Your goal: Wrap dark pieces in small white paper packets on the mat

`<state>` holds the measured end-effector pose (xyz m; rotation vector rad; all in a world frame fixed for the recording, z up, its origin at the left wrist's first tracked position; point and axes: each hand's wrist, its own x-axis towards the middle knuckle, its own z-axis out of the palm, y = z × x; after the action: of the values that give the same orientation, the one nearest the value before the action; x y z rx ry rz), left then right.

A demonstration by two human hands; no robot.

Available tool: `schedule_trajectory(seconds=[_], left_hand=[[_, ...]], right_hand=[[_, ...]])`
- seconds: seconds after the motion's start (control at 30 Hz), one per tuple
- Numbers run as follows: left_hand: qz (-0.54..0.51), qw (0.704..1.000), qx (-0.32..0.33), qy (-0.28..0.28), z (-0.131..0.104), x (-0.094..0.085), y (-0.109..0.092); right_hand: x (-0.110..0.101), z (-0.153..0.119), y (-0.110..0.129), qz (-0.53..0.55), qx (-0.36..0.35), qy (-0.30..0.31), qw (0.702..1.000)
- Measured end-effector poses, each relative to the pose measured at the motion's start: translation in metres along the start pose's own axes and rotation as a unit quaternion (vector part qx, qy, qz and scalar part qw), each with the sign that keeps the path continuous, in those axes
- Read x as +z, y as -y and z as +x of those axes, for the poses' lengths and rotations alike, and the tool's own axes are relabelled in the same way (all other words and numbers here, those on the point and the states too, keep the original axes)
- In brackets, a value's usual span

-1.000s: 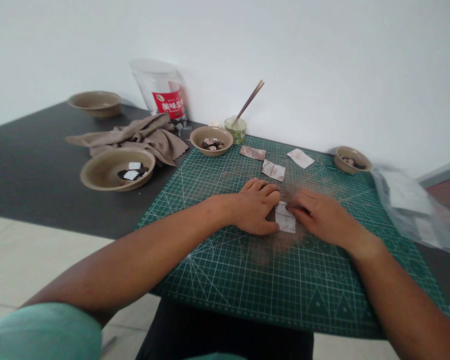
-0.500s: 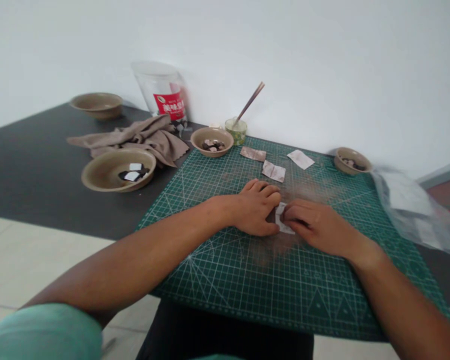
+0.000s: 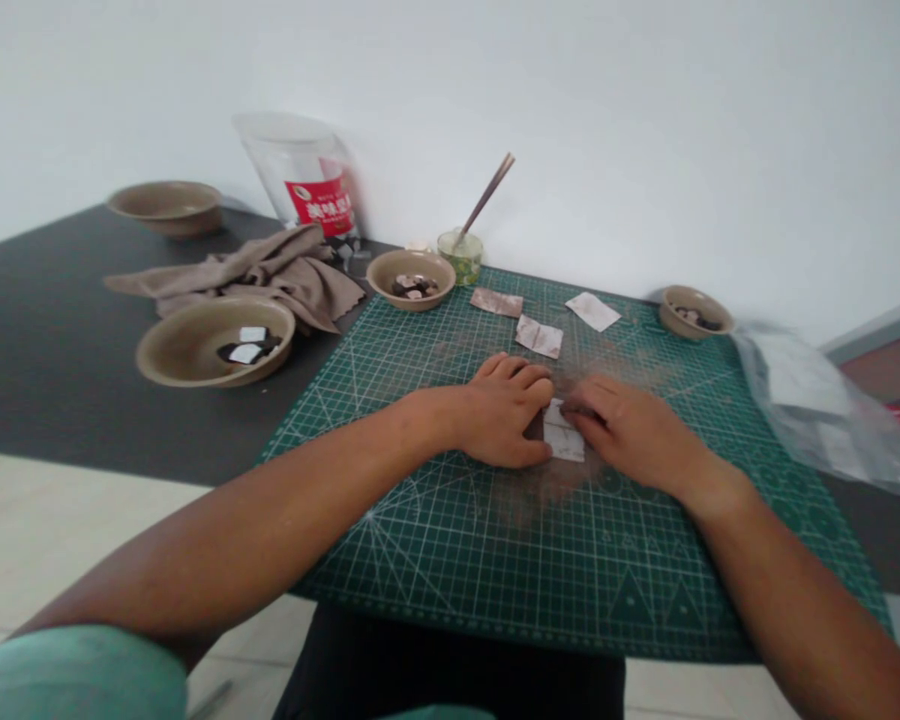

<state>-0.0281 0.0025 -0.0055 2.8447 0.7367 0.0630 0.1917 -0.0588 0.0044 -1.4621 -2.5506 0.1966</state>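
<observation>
A small white piece, paper-like and smudged with dark marks, lies flat on the green cutting mat. My left hand rests palm down at its left side, fingers spread, the thumb at its lower left edge. Above the piece's upper right part is my right hand, its fingers pinched together. Something dark shows at those fingertips, too small and covered to name. Brown dust is smeared over the mat around both hands. Beyond them lie two smudged pieces and a whiter one.
A bowl of dark and pale bits and a green-patterned cup with sticks stand at the back. Another bowl and a plastic bag are on the right. Leftward are a cloth, two bowls and a clear jar.
My right hand has shifted slightly up over the piece, so more of its lower part shows. My left hand keeps its place beside it. The whole view has moved a little.
</observation>
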Motion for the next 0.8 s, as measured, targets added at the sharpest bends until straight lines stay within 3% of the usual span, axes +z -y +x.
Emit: schedule_trajectory(seconds=[0.13, 0.2, 0.33, 0.4, 0.5, 0.57, 0.7, 0.8], left_hand=[[-0.003, 1.000, 0.005, 0.004, 0.000, 0.000, 0.000], [-0.001, 1.000, 0.006, 0.002, 0.000, 0.001, 0.001], [0.003, 1.000, 0.002, -0.001, 0.001, 0.002, 0.001], [0.006, 1.000, 0.002, 0.000, 0.000, 0.000, 0.000], [0.007, 1.000, 0.001, 0.006, -0.001, -0.002, -0.001], [0.005, 1.000, 0.004, 0.004, -0.001, -0.003, -0.001], [0.002, 1.000, 0.000, -0.003, 0.000, -0.001, 0.000], [0.000, 1.000, -0.002, 0.004, -0.001, -0.001, 0.000]], right_hand=[[-0.001, -0.003, 0.002, 0.035, -0.052, 0.063, 0.996], [0.001, -0.001, 0.005, 0.042, -0.061, 0.057, 0.996], [0.003, 0.000, 0.002, -0.001, 0.010, 0.003, 1.000], [0.000, -0.002, -0.002, -0.001, 0.015, 0.019, 1.000], [-0.002, -0.004, -0.002, 0.035, -0.043, 0.068, 0.996], [0.001, -0.003, 0.001, 0.048, -0.069, 0.067, 0.994], [0.003, -0.002, -0.002, 0.013, -0.008, 0.010, 1.000], [-0.001, -0.005, -0.007, 0.012, -0.001, 0.034, 0.999]])
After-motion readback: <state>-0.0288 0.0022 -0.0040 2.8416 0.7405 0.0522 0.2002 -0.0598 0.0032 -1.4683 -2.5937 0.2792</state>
